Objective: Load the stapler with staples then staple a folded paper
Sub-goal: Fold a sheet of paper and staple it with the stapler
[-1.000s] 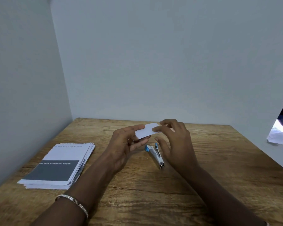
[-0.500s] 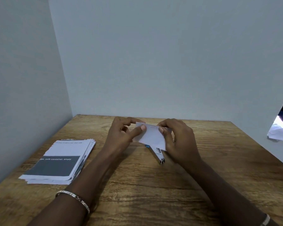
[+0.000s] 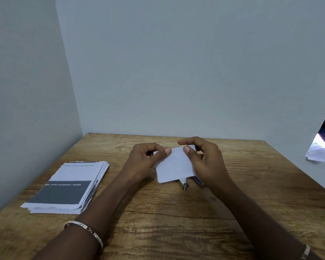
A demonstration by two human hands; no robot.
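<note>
1. Head view: you hold the folded paper (image 3: 174,166) above the middle of the wooden table (image 3: 176,218), its face tilted towards you.
2. Your left hand (image 3: 144,160) pinches the paper's top edge at its 10 o'clock corner, with the thumb pressed on the near face and the fingers curled behind.
3. Your right hand (image 3: 204,160) pinches the same edge at 1 o'clock, thumb in front, with the index finger arched over the top.
4. A faint row of short marks runs along the top edge between your two thumbs. They are too small to say what they are.
5. The stapler (image 3: 185,184) lies on the table under the paper. Only its metal end shows, at 5 o'clock from the sheet, and neither hand touches it. You cannot tell from here whether it is loaded.
6. A stack of printed sheets (image 3: 68,186) lies flat at 8 o'clock from the paper, well apart from it and near the table's left edge. Its top page carries a grey band.
7. A bracelet (image 3: 86,229) circles your left wrist.
8. Crumpled white paper (image 3: 319,152) shows beyond the table at 3 o'clock.
</note>
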